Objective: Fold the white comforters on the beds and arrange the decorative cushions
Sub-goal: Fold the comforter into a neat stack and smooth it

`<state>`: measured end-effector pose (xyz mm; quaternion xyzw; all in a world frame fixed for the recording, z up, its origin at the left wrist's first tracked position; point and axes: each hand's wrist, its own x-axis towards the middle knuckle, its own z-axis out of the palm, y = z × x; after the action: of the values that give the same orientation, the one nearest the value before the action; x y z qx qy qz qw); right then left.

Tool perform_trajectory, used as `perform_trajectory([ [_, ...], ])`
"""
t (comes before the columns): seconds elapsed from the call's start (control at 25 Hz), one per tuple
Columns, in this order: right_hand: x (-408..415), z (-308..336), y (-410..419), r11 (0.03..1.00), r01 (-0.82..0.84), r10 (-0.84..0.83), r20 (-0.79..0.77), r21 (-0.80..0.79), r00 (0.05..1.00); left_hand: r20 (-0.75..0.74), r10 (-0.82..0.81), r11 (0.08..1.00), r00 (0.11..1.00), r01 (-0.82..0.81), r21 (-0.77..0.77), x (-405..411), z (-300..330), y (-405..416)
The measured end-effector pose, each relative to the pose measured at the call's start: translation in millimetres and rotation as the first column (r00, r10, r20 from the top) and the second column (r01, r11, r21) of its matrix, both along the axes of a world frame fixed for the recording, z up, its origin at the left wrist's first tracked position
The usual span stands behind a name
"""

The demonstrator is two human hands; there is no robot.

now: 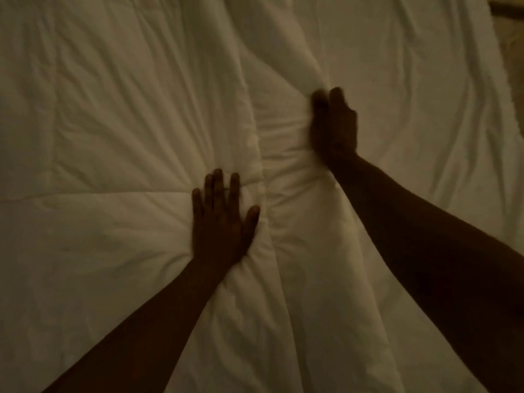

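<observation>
A white quilted comforter fills almost the whole view in dim light. A folded edge runs down its middle, from the top centre toward the bottom. My left hand lies flat on the comforter just left of that edge, fingers spread, holding nothing. My right hand rests farther up, on the right side of the raised fold, fingers together and pressed against the cloth, slightly blurred. Creases fan out from both hands. No cushions are in view.
The bed's right edge shows at the far right, with a sliver of darker floor or furniture in the top right corner.
</observation>
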<state>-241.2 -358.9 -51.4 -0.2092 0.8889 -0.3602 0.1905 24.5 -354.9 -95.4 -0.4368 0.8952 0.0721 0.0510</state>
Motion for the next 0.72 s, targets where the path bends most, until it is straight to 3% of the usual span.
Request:
perform_trajectory([
  [0.12, 7.2, 6.9, 33.4, 0.996, 0.092, -0.092, 0.010, -0.008, 0.996, 0.024, -0.044, 0.998, 0.999, 0.043, 0.037, 16.2, 9.9, 20.9],
  [0.32, 77.5, 14.1, 88.8, 0.987, 0.019, -0.062, 0.266, 0.158, 0.962, 0.100, -0.082, 0.988, 0.992, 0.068, 0.138, 59.9, 22.7, 68.8],
  [0.48, 153.2, 24.1, 179.7, 0.910, -0.034, -0.057, 0.206, 0.413, 0.977, 0.089, -0.172, 0.970, 0.981, 0.153, 0.190, 124.1, 33.8, 111.7],
  [0.72, 239.4, 35.7, 298.8, 0.816, 0.017, -0.142, 0.173, 0.578, 0.975, 0.140, -0.221, 0.948, 0.965, 0.178, 0.265, 237.7, 39.8, 180.1],
])
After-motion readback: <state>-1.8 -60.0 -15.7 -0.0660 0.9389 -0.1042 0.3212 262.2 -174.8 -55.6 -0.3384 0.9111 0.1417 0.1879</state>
